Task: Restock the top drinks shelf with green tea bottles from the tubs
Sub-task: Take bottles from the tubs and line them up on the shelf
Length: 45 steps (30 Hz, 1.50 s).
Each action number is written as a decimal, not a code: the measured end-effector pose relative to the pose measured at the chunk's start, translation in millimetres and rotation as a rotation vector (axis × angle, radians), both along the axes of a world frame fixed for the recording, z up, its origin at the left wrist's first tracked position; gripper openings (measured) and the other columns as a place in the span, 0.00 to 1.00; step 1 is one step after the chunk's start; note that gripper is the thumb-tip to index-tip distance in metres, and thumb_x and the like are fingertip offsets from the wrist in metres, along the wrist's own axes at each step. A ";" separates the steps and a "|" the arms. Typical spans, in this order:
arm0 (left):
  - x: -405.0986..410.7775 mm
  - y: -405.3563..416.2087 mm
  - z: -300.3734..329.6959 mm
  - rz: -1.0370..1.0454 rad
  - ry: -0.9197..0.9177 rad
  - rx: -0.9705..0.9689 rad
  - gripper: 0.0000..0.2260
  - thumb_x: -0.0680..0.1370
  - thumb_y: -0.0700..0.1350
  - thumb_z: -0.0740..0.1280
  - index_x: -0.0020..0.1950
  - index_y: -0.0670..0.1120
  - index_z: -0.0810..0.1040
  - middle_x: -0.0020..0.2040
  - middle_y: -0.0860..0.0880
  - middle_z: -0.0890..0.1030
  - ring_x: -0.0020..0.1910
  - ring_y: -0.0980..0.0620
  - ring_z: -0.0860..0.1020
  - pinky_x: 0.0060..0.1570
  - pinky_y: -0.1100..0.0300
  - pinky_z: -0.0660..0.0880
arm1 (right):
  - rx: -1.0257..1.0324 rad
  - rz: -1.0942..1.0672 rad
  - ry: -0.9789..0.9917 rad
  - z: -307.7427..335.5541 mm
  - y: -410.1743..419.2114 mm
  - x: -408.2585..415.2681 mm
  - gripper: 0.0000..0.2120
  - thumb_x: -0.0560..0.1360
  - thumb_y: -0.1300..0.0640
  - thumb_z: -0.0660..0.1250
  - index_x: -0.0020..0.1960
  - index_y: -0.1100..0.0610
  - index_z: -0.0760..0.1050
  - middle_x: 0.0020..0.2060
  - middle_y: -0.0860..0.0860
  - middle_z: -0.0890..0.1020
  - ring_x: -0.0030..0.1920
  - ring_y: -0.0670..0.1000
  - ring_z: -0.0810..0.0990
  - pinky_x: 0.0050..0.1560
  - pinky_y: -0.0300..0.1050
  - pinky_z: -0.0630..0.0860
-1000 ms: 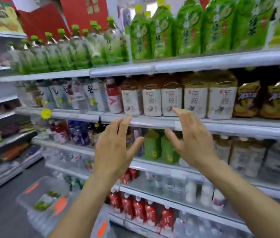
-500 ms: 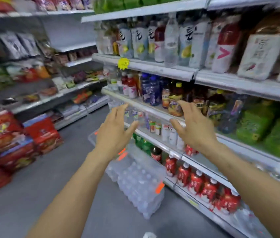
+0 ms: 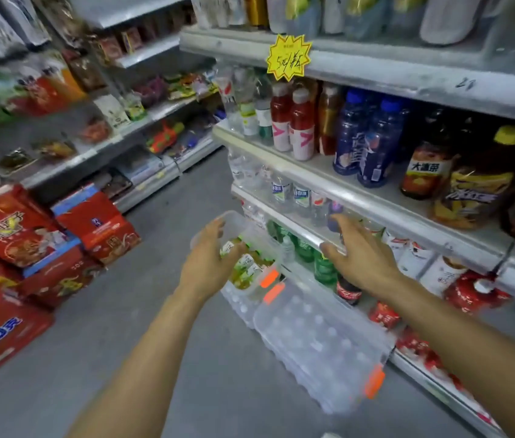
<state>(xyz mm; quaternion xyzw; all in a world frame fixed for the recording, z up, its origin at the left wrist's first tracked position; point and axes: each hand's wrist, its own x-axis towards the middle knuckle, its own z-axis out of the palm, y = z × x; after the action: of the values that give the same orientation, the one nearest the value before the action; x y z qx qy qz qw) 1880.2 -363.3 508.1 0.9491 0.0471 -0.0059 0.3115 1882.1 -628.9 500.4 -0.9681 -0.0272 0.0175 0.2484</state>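
Fingers (image 3: 218, 227) spread, both hands above tub (image 3: 251, 230)

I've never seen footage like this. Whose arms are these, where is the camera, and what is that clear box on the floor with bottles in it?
There is no machine here: these are a person's own bare arms, filmed by one wide-angle camera worn on the head, looking forward and down. That is why both arms enter from the bottom of the picture. The person stands in a shop aisle beside drinks shelves. On the grey floor stand clear plastic tubs with orange clips; the farther one holds green tea bottles. The left hand reaches down over that tub with relaxed fingers, in front of the bottles. The right hand hovers open in front of the lower shelves. Neither hand holds anything.
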 end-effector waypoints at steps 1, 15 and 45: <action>11.7 10.6 -13.3 0.006 0.032 -0.029 0.29 0.80 0.52 0.68 0.78 0.47 0.63 0.72 0.45 0.71 0.66 0.45 0.74 0.63 0.45 0.74 | 0.009 0.000 0.039 -9.7 10.6 12.3 0.25 0.80 0.46 0.62 0.74 0.51 0.60 0.70 0.52 0.71 0.65 0.57 0.74 0.56 0.52 0.74; 246.6 162.5 -248.8 -0.161 0.544 -0.174 0.20 0.80 0.47 0.70 0.70 0.44 0.70 0.56 0.49 0.78 0.52 0.49 0.78 0.49 0.63 0.69 | 0.312 -0.348 0.574 -240.7 210.1 184.7 0.22 0.79 0.53 0.66 0.70 0.59 0.67 0.55 0.57 0.80 0.59 0.59 0.78 0.52 0.47 0.72; 459.2 230.7 -625.7 -0.288 0.815 0.272 0.39 0.79 0.45 0.70 0.79 0.40 0.48 0.68 0.32 0.67 0.66 0.31 0.70 0.66 0.41 0.68 | 0.283 -1.190 0.831 -553.3 317.2 295.9 0.30 0.75 0.56 0.72 0.67 0.59 0.55 0.63 0.62 0.72 0.63 0.65 0.73 0.57 0.53 0.71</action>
<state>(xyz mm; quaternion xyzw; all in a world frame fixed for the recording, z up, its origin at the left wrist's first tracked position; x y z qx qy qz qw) 2339.4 -132.6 -117.6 0.8985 0.0338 -0.4159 0.1363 2178.0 -311.7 -52.9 -0.6913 0.5966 0.2414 0.3284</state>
